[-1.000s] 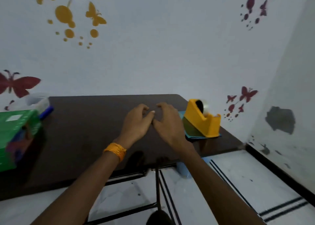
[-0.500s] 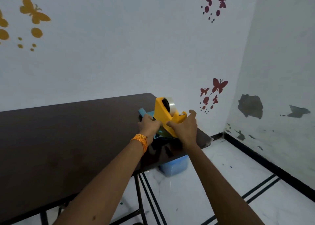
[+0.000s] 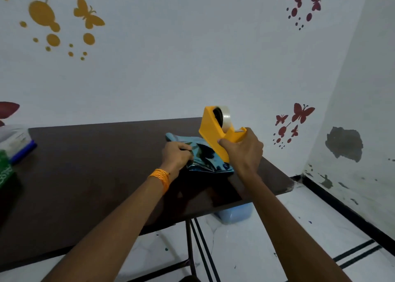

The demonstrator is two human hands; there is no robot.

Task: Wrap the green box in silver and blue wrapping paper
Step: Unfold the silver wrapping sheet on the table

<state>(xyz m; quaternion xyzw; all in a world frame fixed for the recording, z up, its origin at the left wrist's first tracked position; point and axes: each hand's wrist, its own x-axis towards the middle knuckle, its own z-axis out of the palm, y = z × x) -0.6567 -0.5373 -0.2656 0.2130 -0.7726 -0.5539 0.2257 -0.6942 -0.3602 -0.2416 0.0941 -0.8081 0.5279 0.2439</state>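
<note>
gripping the tape dispenser [image 3: 215, 132] by its base, the right hand [image 3: 243, 151] holds it tilted over the folded wrapping paper [image 3: 207, 160], which the left hand [image 3: 177, 155] pinches against the table [image 3: 96, 164]. the green box [image 3: 5, 172] lies well apart at the far left, partly cut off, nearer the left hand; its long axis cannot be told

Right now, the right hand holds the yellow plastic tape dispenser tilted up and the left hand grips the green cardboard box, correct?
Not quite. The head view shows the left hand gripping the shiny blue wrapping paper, not the green box at the far left. The right hand does hold the yellow plastic tape dispenser tilted up.
</note>
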